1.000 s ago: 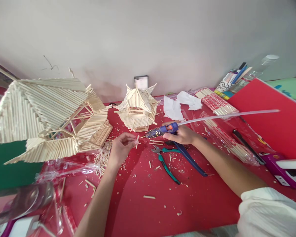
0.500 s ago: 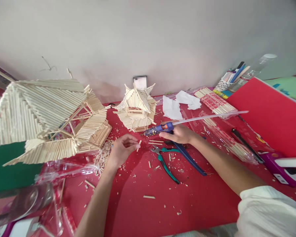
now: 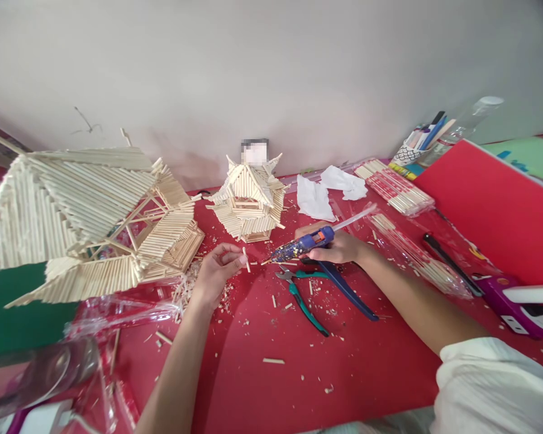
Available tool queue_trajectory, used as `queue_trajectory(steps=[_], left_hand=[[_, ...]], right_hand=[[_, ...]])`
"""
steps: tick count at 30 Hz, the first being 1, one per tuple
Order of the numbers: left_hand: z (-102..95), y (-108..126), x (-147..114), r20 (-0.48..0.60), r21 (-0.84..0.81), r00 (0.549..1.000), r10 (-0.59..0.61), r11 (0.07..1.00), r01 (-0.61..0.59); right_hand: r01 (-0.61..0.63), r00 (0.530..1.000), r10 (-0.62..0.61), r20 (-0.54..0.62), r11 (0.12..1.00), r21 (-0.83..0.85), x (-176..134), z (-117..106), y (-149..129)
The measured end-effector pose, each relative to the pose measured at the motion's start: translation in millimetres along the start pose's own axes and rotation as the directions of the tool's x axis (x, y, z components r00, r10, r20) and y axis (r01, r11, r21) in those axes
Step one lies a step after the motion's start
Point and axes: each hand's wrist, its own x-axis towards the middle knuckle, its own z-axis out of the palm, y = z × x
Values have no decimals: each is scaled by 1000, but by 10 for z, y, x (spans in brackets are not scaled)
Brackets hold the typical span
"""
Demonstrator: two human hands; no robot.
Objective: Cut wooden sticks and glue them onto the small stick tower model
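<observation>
Head view: the short stick [image 3: 247, 260] is pale, bare-looking wood, thin and straight, and it's pinched between the thumb and fingers of the left hand [image 3: 217, 271]. It sits right at the fingertips, pretty much upright with a slight tilt, lower end poking out below the thumb. The glue gun [image 3: 301, 244] is blue with an orange bit on the body, front half all speckled with pale crumbs, and a clear glue stick [image 3: 355, 215] poking out the back toward the far right. The right hand [image 3: 339, 246] is wrapped around its rear part, thumb along the near side; can't tell what the hidden fingers are doing. The nozzle points left at the short stick, close but with a gap. Green-handled pliers [image 3: 305, 304] lie on the red tabletop [image 3: 235, 386] just nearer than the gun, and a small stick-built pagoda [image 3: 251, 205] stands on the far side of both hands.
</observation>
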Motion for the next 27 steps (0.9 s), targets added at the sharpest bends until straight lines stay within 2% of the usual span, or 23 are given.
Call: queue_trajectory(steps=[3, 8, 13, 21, 27], left_hand=[[38, 17, -18, -6, -32, 999, -38, 999, 38], [51, 0, -17, -16, -76, 997, -80, 994, 79], [52, -18, -12, -20, -112, 997, -80, 991, 78], [81, -15, -14, -28, -139, 997, -76, 988, 72], [82, -28, -11, -28, -153, 997, -69, 986, 64]], right_hand=[[62, 997, -69, -34, 982, -180, 40, 72, -20], [173, 983, -182, 12, 913, -370, 99, 162, -75], [195, 980, -191, 53, 882, -430, 120, 195, -92], [201, 975, -223, 8, 861, -466, 117, 244, -58], [208, 973, -229, 19, 841, -499, 124, 230, -75]])
